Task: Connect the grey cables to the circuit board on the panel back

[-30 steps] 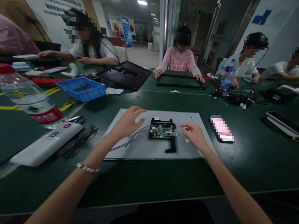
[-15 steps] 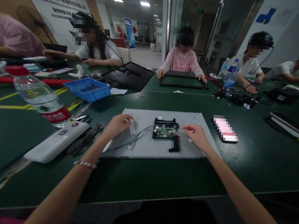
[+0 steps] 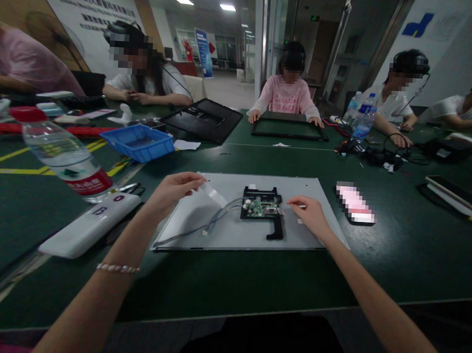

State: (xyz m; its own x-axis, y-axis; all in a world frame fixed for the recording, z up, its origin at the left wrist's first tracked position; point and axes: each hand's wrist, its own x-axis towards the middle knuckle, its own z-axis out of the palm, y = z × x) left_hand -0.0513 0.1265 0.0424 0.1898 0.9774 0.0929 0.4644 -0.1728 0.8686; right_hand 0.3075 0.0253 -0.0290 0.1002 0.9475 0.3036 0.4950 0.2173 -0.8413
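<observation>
A flat grey-white panel (image 3: 232, 235) lies on the green table in front of me. On it sits a green circuit board (image 3: 260, 207) in a black bracket (image 3: 275, 233), with thin blue-grey cables (image 3: 216, 219) trailing left. Over the panel's left side, my left hand (image 3: 173, 191) pinches one end of a strip of clear tape (image 3: 214, 194), which slants down toward the cables. My right hand (image 3: 309, 214) is closed at the fingertips beside the board's right edge, near a small translucent piece (image 3: 282, 209). Whether those fingertips grip that piece is unclear.
Left of the panel are a white power bank (image 3: 91, 223), a water bottle (image 3: 77, 164) and a blue tray (image 3: 140, 143). A phone (image 3: 354, 205) lies to the right. Across the table, a co-worker's hands rest on a black frame (image 3: 290, 136).
My left hand has moved left and slightly up with the tape, which now stretches longer from its fingers. My right hand has hardly moved. A co-worker at the left has drawn an arm in.
</observation>
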